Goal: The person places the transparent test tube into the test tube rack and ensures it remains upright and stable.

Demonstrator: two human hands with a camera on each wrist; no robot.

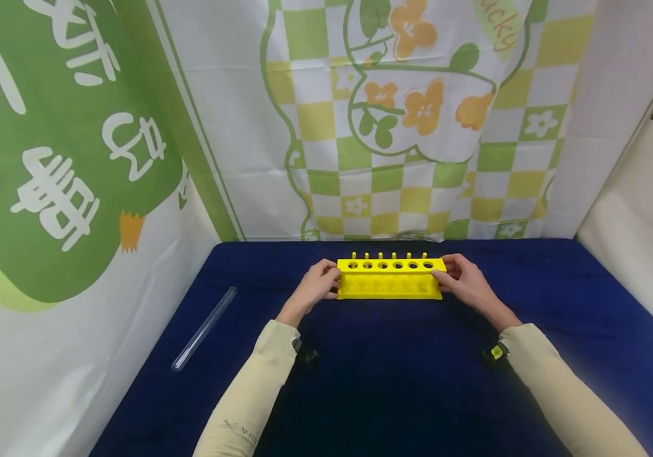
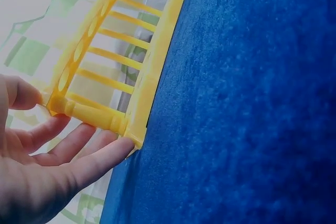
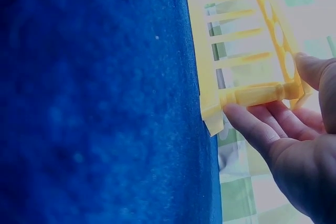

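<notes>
A yellow test tube rack (image 1: 391,285) stands upright near the back of the blue table, a row of several round holes along its top and short pegs behind. My left hand (image 1: 317,287) grips its left end; in the left wrist view the thumb is at the top corner and the fingers (image 2: 79,140) lie along the end post. At the other end, my right hand (image 1: 466,282) holds the rack the same way, thumb on the top edge and fingers (image 3: 257,127) against the post. No tube sits in the holes.
A clear glass test tube (image 1: 204,330) lies slantwise on the left part of the blue table (image 1: 395,387). Printed cloth (image 1: 383,127) hangs right behind the table's back edge, with more cloth walls on the left and right.
</notes>
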